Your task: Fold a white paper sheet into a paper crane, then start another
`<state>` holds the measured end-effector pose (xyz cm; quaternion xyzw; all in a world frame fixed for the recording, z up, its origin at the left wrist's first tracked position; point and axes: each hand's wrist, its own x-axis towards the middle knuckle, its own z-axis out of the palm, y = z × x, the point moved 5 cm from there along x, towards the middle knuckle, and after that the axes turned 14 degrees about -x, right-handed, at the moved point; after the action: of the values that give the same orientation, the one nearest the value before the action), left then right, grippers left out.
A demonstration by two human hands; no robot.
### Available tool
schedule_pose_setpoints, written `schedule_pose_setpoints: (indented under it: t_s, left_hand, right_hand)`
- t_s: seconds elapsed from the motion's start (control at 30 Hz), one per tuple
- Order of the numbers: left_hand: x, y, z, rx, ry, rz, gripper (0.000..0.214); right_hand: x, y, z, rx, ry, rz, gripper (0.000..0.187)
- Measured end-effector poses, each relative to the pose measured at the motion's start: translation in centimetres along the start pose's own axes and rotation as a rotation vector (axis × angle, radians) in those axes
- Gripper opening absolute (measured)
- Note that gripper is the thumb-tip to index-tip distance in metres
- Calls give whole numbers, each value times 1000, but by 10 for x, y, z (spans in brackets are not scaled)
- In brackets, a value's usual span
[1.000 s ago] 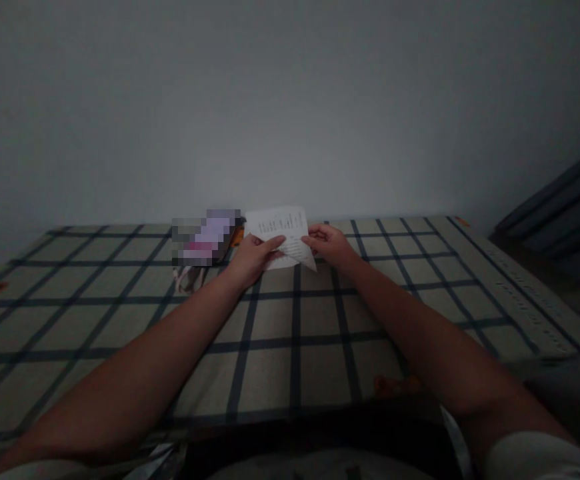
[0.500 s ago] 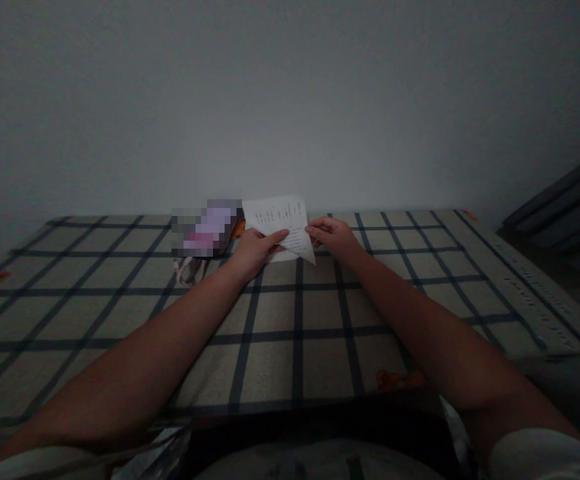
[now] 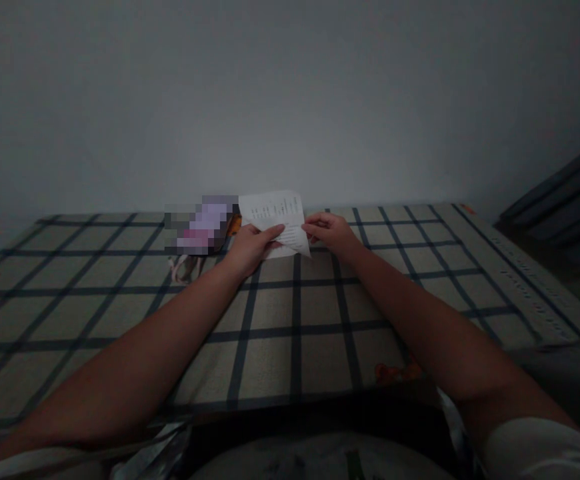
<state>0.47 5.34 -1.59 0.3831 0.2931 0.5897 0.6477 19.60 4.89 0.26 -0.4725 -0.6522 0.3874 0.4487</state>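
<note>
A white printed sheet of paper (image 3: 273, 203) is held just above the checked tablecloth, part of it folded over so that a pointed corner sticks out at the lower right. My left hand (image 3: 253, 248) grips its lower left side, thumb lying on top across the fold. At the right edge, my right hand (image 3: 331, 233) pinches the paper between thumb and fingers. The print is too small to read. Left of the paper lies a purple and pink item (image 3: 207, 223), blurred out by pixels, with a pale cord loop (image 3: 185, 267) at its near end.
The table wears a beige tablecloth (image 3: 270, 360) with dark blue lines, orange figures and lettering along the right. A plain grey wall (image 3: 290, 100) rises behind it. Dark ribbed folds (image 3: 565, 207) stand at the right.
Both hands keep hold of the paper, whose folded corner has shifted slightly up and left. The whole view has moved a little.
</note>
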Motion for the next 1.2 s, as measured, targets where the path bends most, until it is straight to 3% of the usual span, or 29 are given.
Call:
schedule_pose_setpoints:
  t_s: [0.23,0.67,0.9,1.2]
  left_hand:
    - [0,1,0,48,-12,19,47]
    - [-1,6,3,-75,22,-6,30]
    - [0,6,5,-126,-21,-60,27]
    - [5,10,-3,-169,46,12,24]
  right_hand:
    - [-1,1,0,-21,-43,-11,29]
    - [1,0,-7,-16,84,-29,33]
    - [1,-2,-9,-34,123,-6,32]
    - [2,0,-10,-41,118,-15,34]
